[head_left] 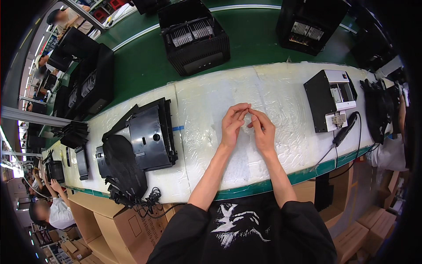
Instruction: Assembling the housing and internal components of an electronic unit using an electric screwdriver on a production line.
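Observation:
Over the middle of the film-covered white worktable [206,154], my left hand [231,125] and my right hand [263,132] come together at the fingertips. The fingers of both are bent and pinched. Whatever lies between them, if anything, is too small or hidden to make out. Left of my hands lies a black plastic housing panel [151,136] with slots and a round hole, a strip of blue tape beside its edge. A black mesh piece [125,165] rests against it. To the right stands a black-and-white screw feeder [332,101], with a black electric screwdriver [345,130] leaning by it.
Beyond the table runs a green conveyor [250,39] carrying black box-shaped units [195,48] with silver heatsinks. Black cables [149,200] hang off the near left edge. Cardboard boxes [118,224] stand below. Black parts [378,105] lie far right; other people work at left.

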A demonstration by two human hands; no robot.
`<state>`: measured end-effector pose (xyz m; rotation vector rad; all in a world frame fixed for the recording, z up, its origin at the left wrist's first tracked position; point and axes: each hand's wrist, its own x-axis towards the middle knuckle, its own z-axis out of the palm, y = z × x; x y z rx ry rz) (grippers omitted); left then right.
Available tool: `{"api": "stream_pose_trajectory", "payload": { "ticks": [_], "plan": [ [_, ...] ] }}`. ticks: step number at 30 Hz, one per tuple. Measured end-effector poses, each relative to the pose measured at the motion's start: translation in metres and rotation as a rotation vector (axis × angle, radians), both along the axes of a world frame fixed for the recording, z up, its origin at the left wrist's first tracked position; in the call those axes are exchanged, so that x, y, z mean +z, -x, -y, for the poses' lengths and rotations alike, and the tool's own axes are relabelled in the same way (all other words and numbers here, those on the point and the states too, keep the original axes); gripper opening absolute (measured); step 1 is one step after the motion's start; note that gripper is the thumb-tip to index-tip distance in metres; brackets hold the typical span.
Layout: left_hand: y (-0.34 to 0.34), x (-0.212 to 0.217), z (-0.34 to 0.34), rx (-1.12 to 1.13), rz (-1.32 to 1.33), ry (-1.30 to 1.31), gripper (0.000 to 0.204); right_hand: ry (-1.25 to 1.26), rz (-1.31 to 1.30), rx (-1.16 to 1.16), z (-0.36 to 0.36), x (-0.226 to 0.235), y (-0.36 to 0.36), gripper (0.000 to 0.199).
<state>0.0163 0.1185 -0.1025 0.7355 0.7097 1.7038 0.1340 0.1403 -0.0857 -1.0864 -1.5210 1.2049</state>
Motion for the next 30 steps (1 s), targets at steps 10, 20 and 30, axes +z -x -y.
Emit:
{"api": "stream_pose_trajectory", "payload": {
  "ticks": [10, 20, 30],
  "plan": [
    [0.003, -0.006, -0.002, 0.094, -0.035, 0.001, 0.048, -0.001, 0.002, 0.008, -0.001, -0.003, -0.001, 0.025],
    [0.009, 0.005, -0.002, -0.004, 0.199, 0.050, 0.047, 0.067, -0.010, -0.023, 0.001, -0.002, -0.001, 0.024],
    [0.009, 0.003, -0.002, -0.055, 0.241, 0.080, 0.046, 0.047, -0.063, -0.055, 0.000, -0.003, 0.001, 0.023]
  ]
}}
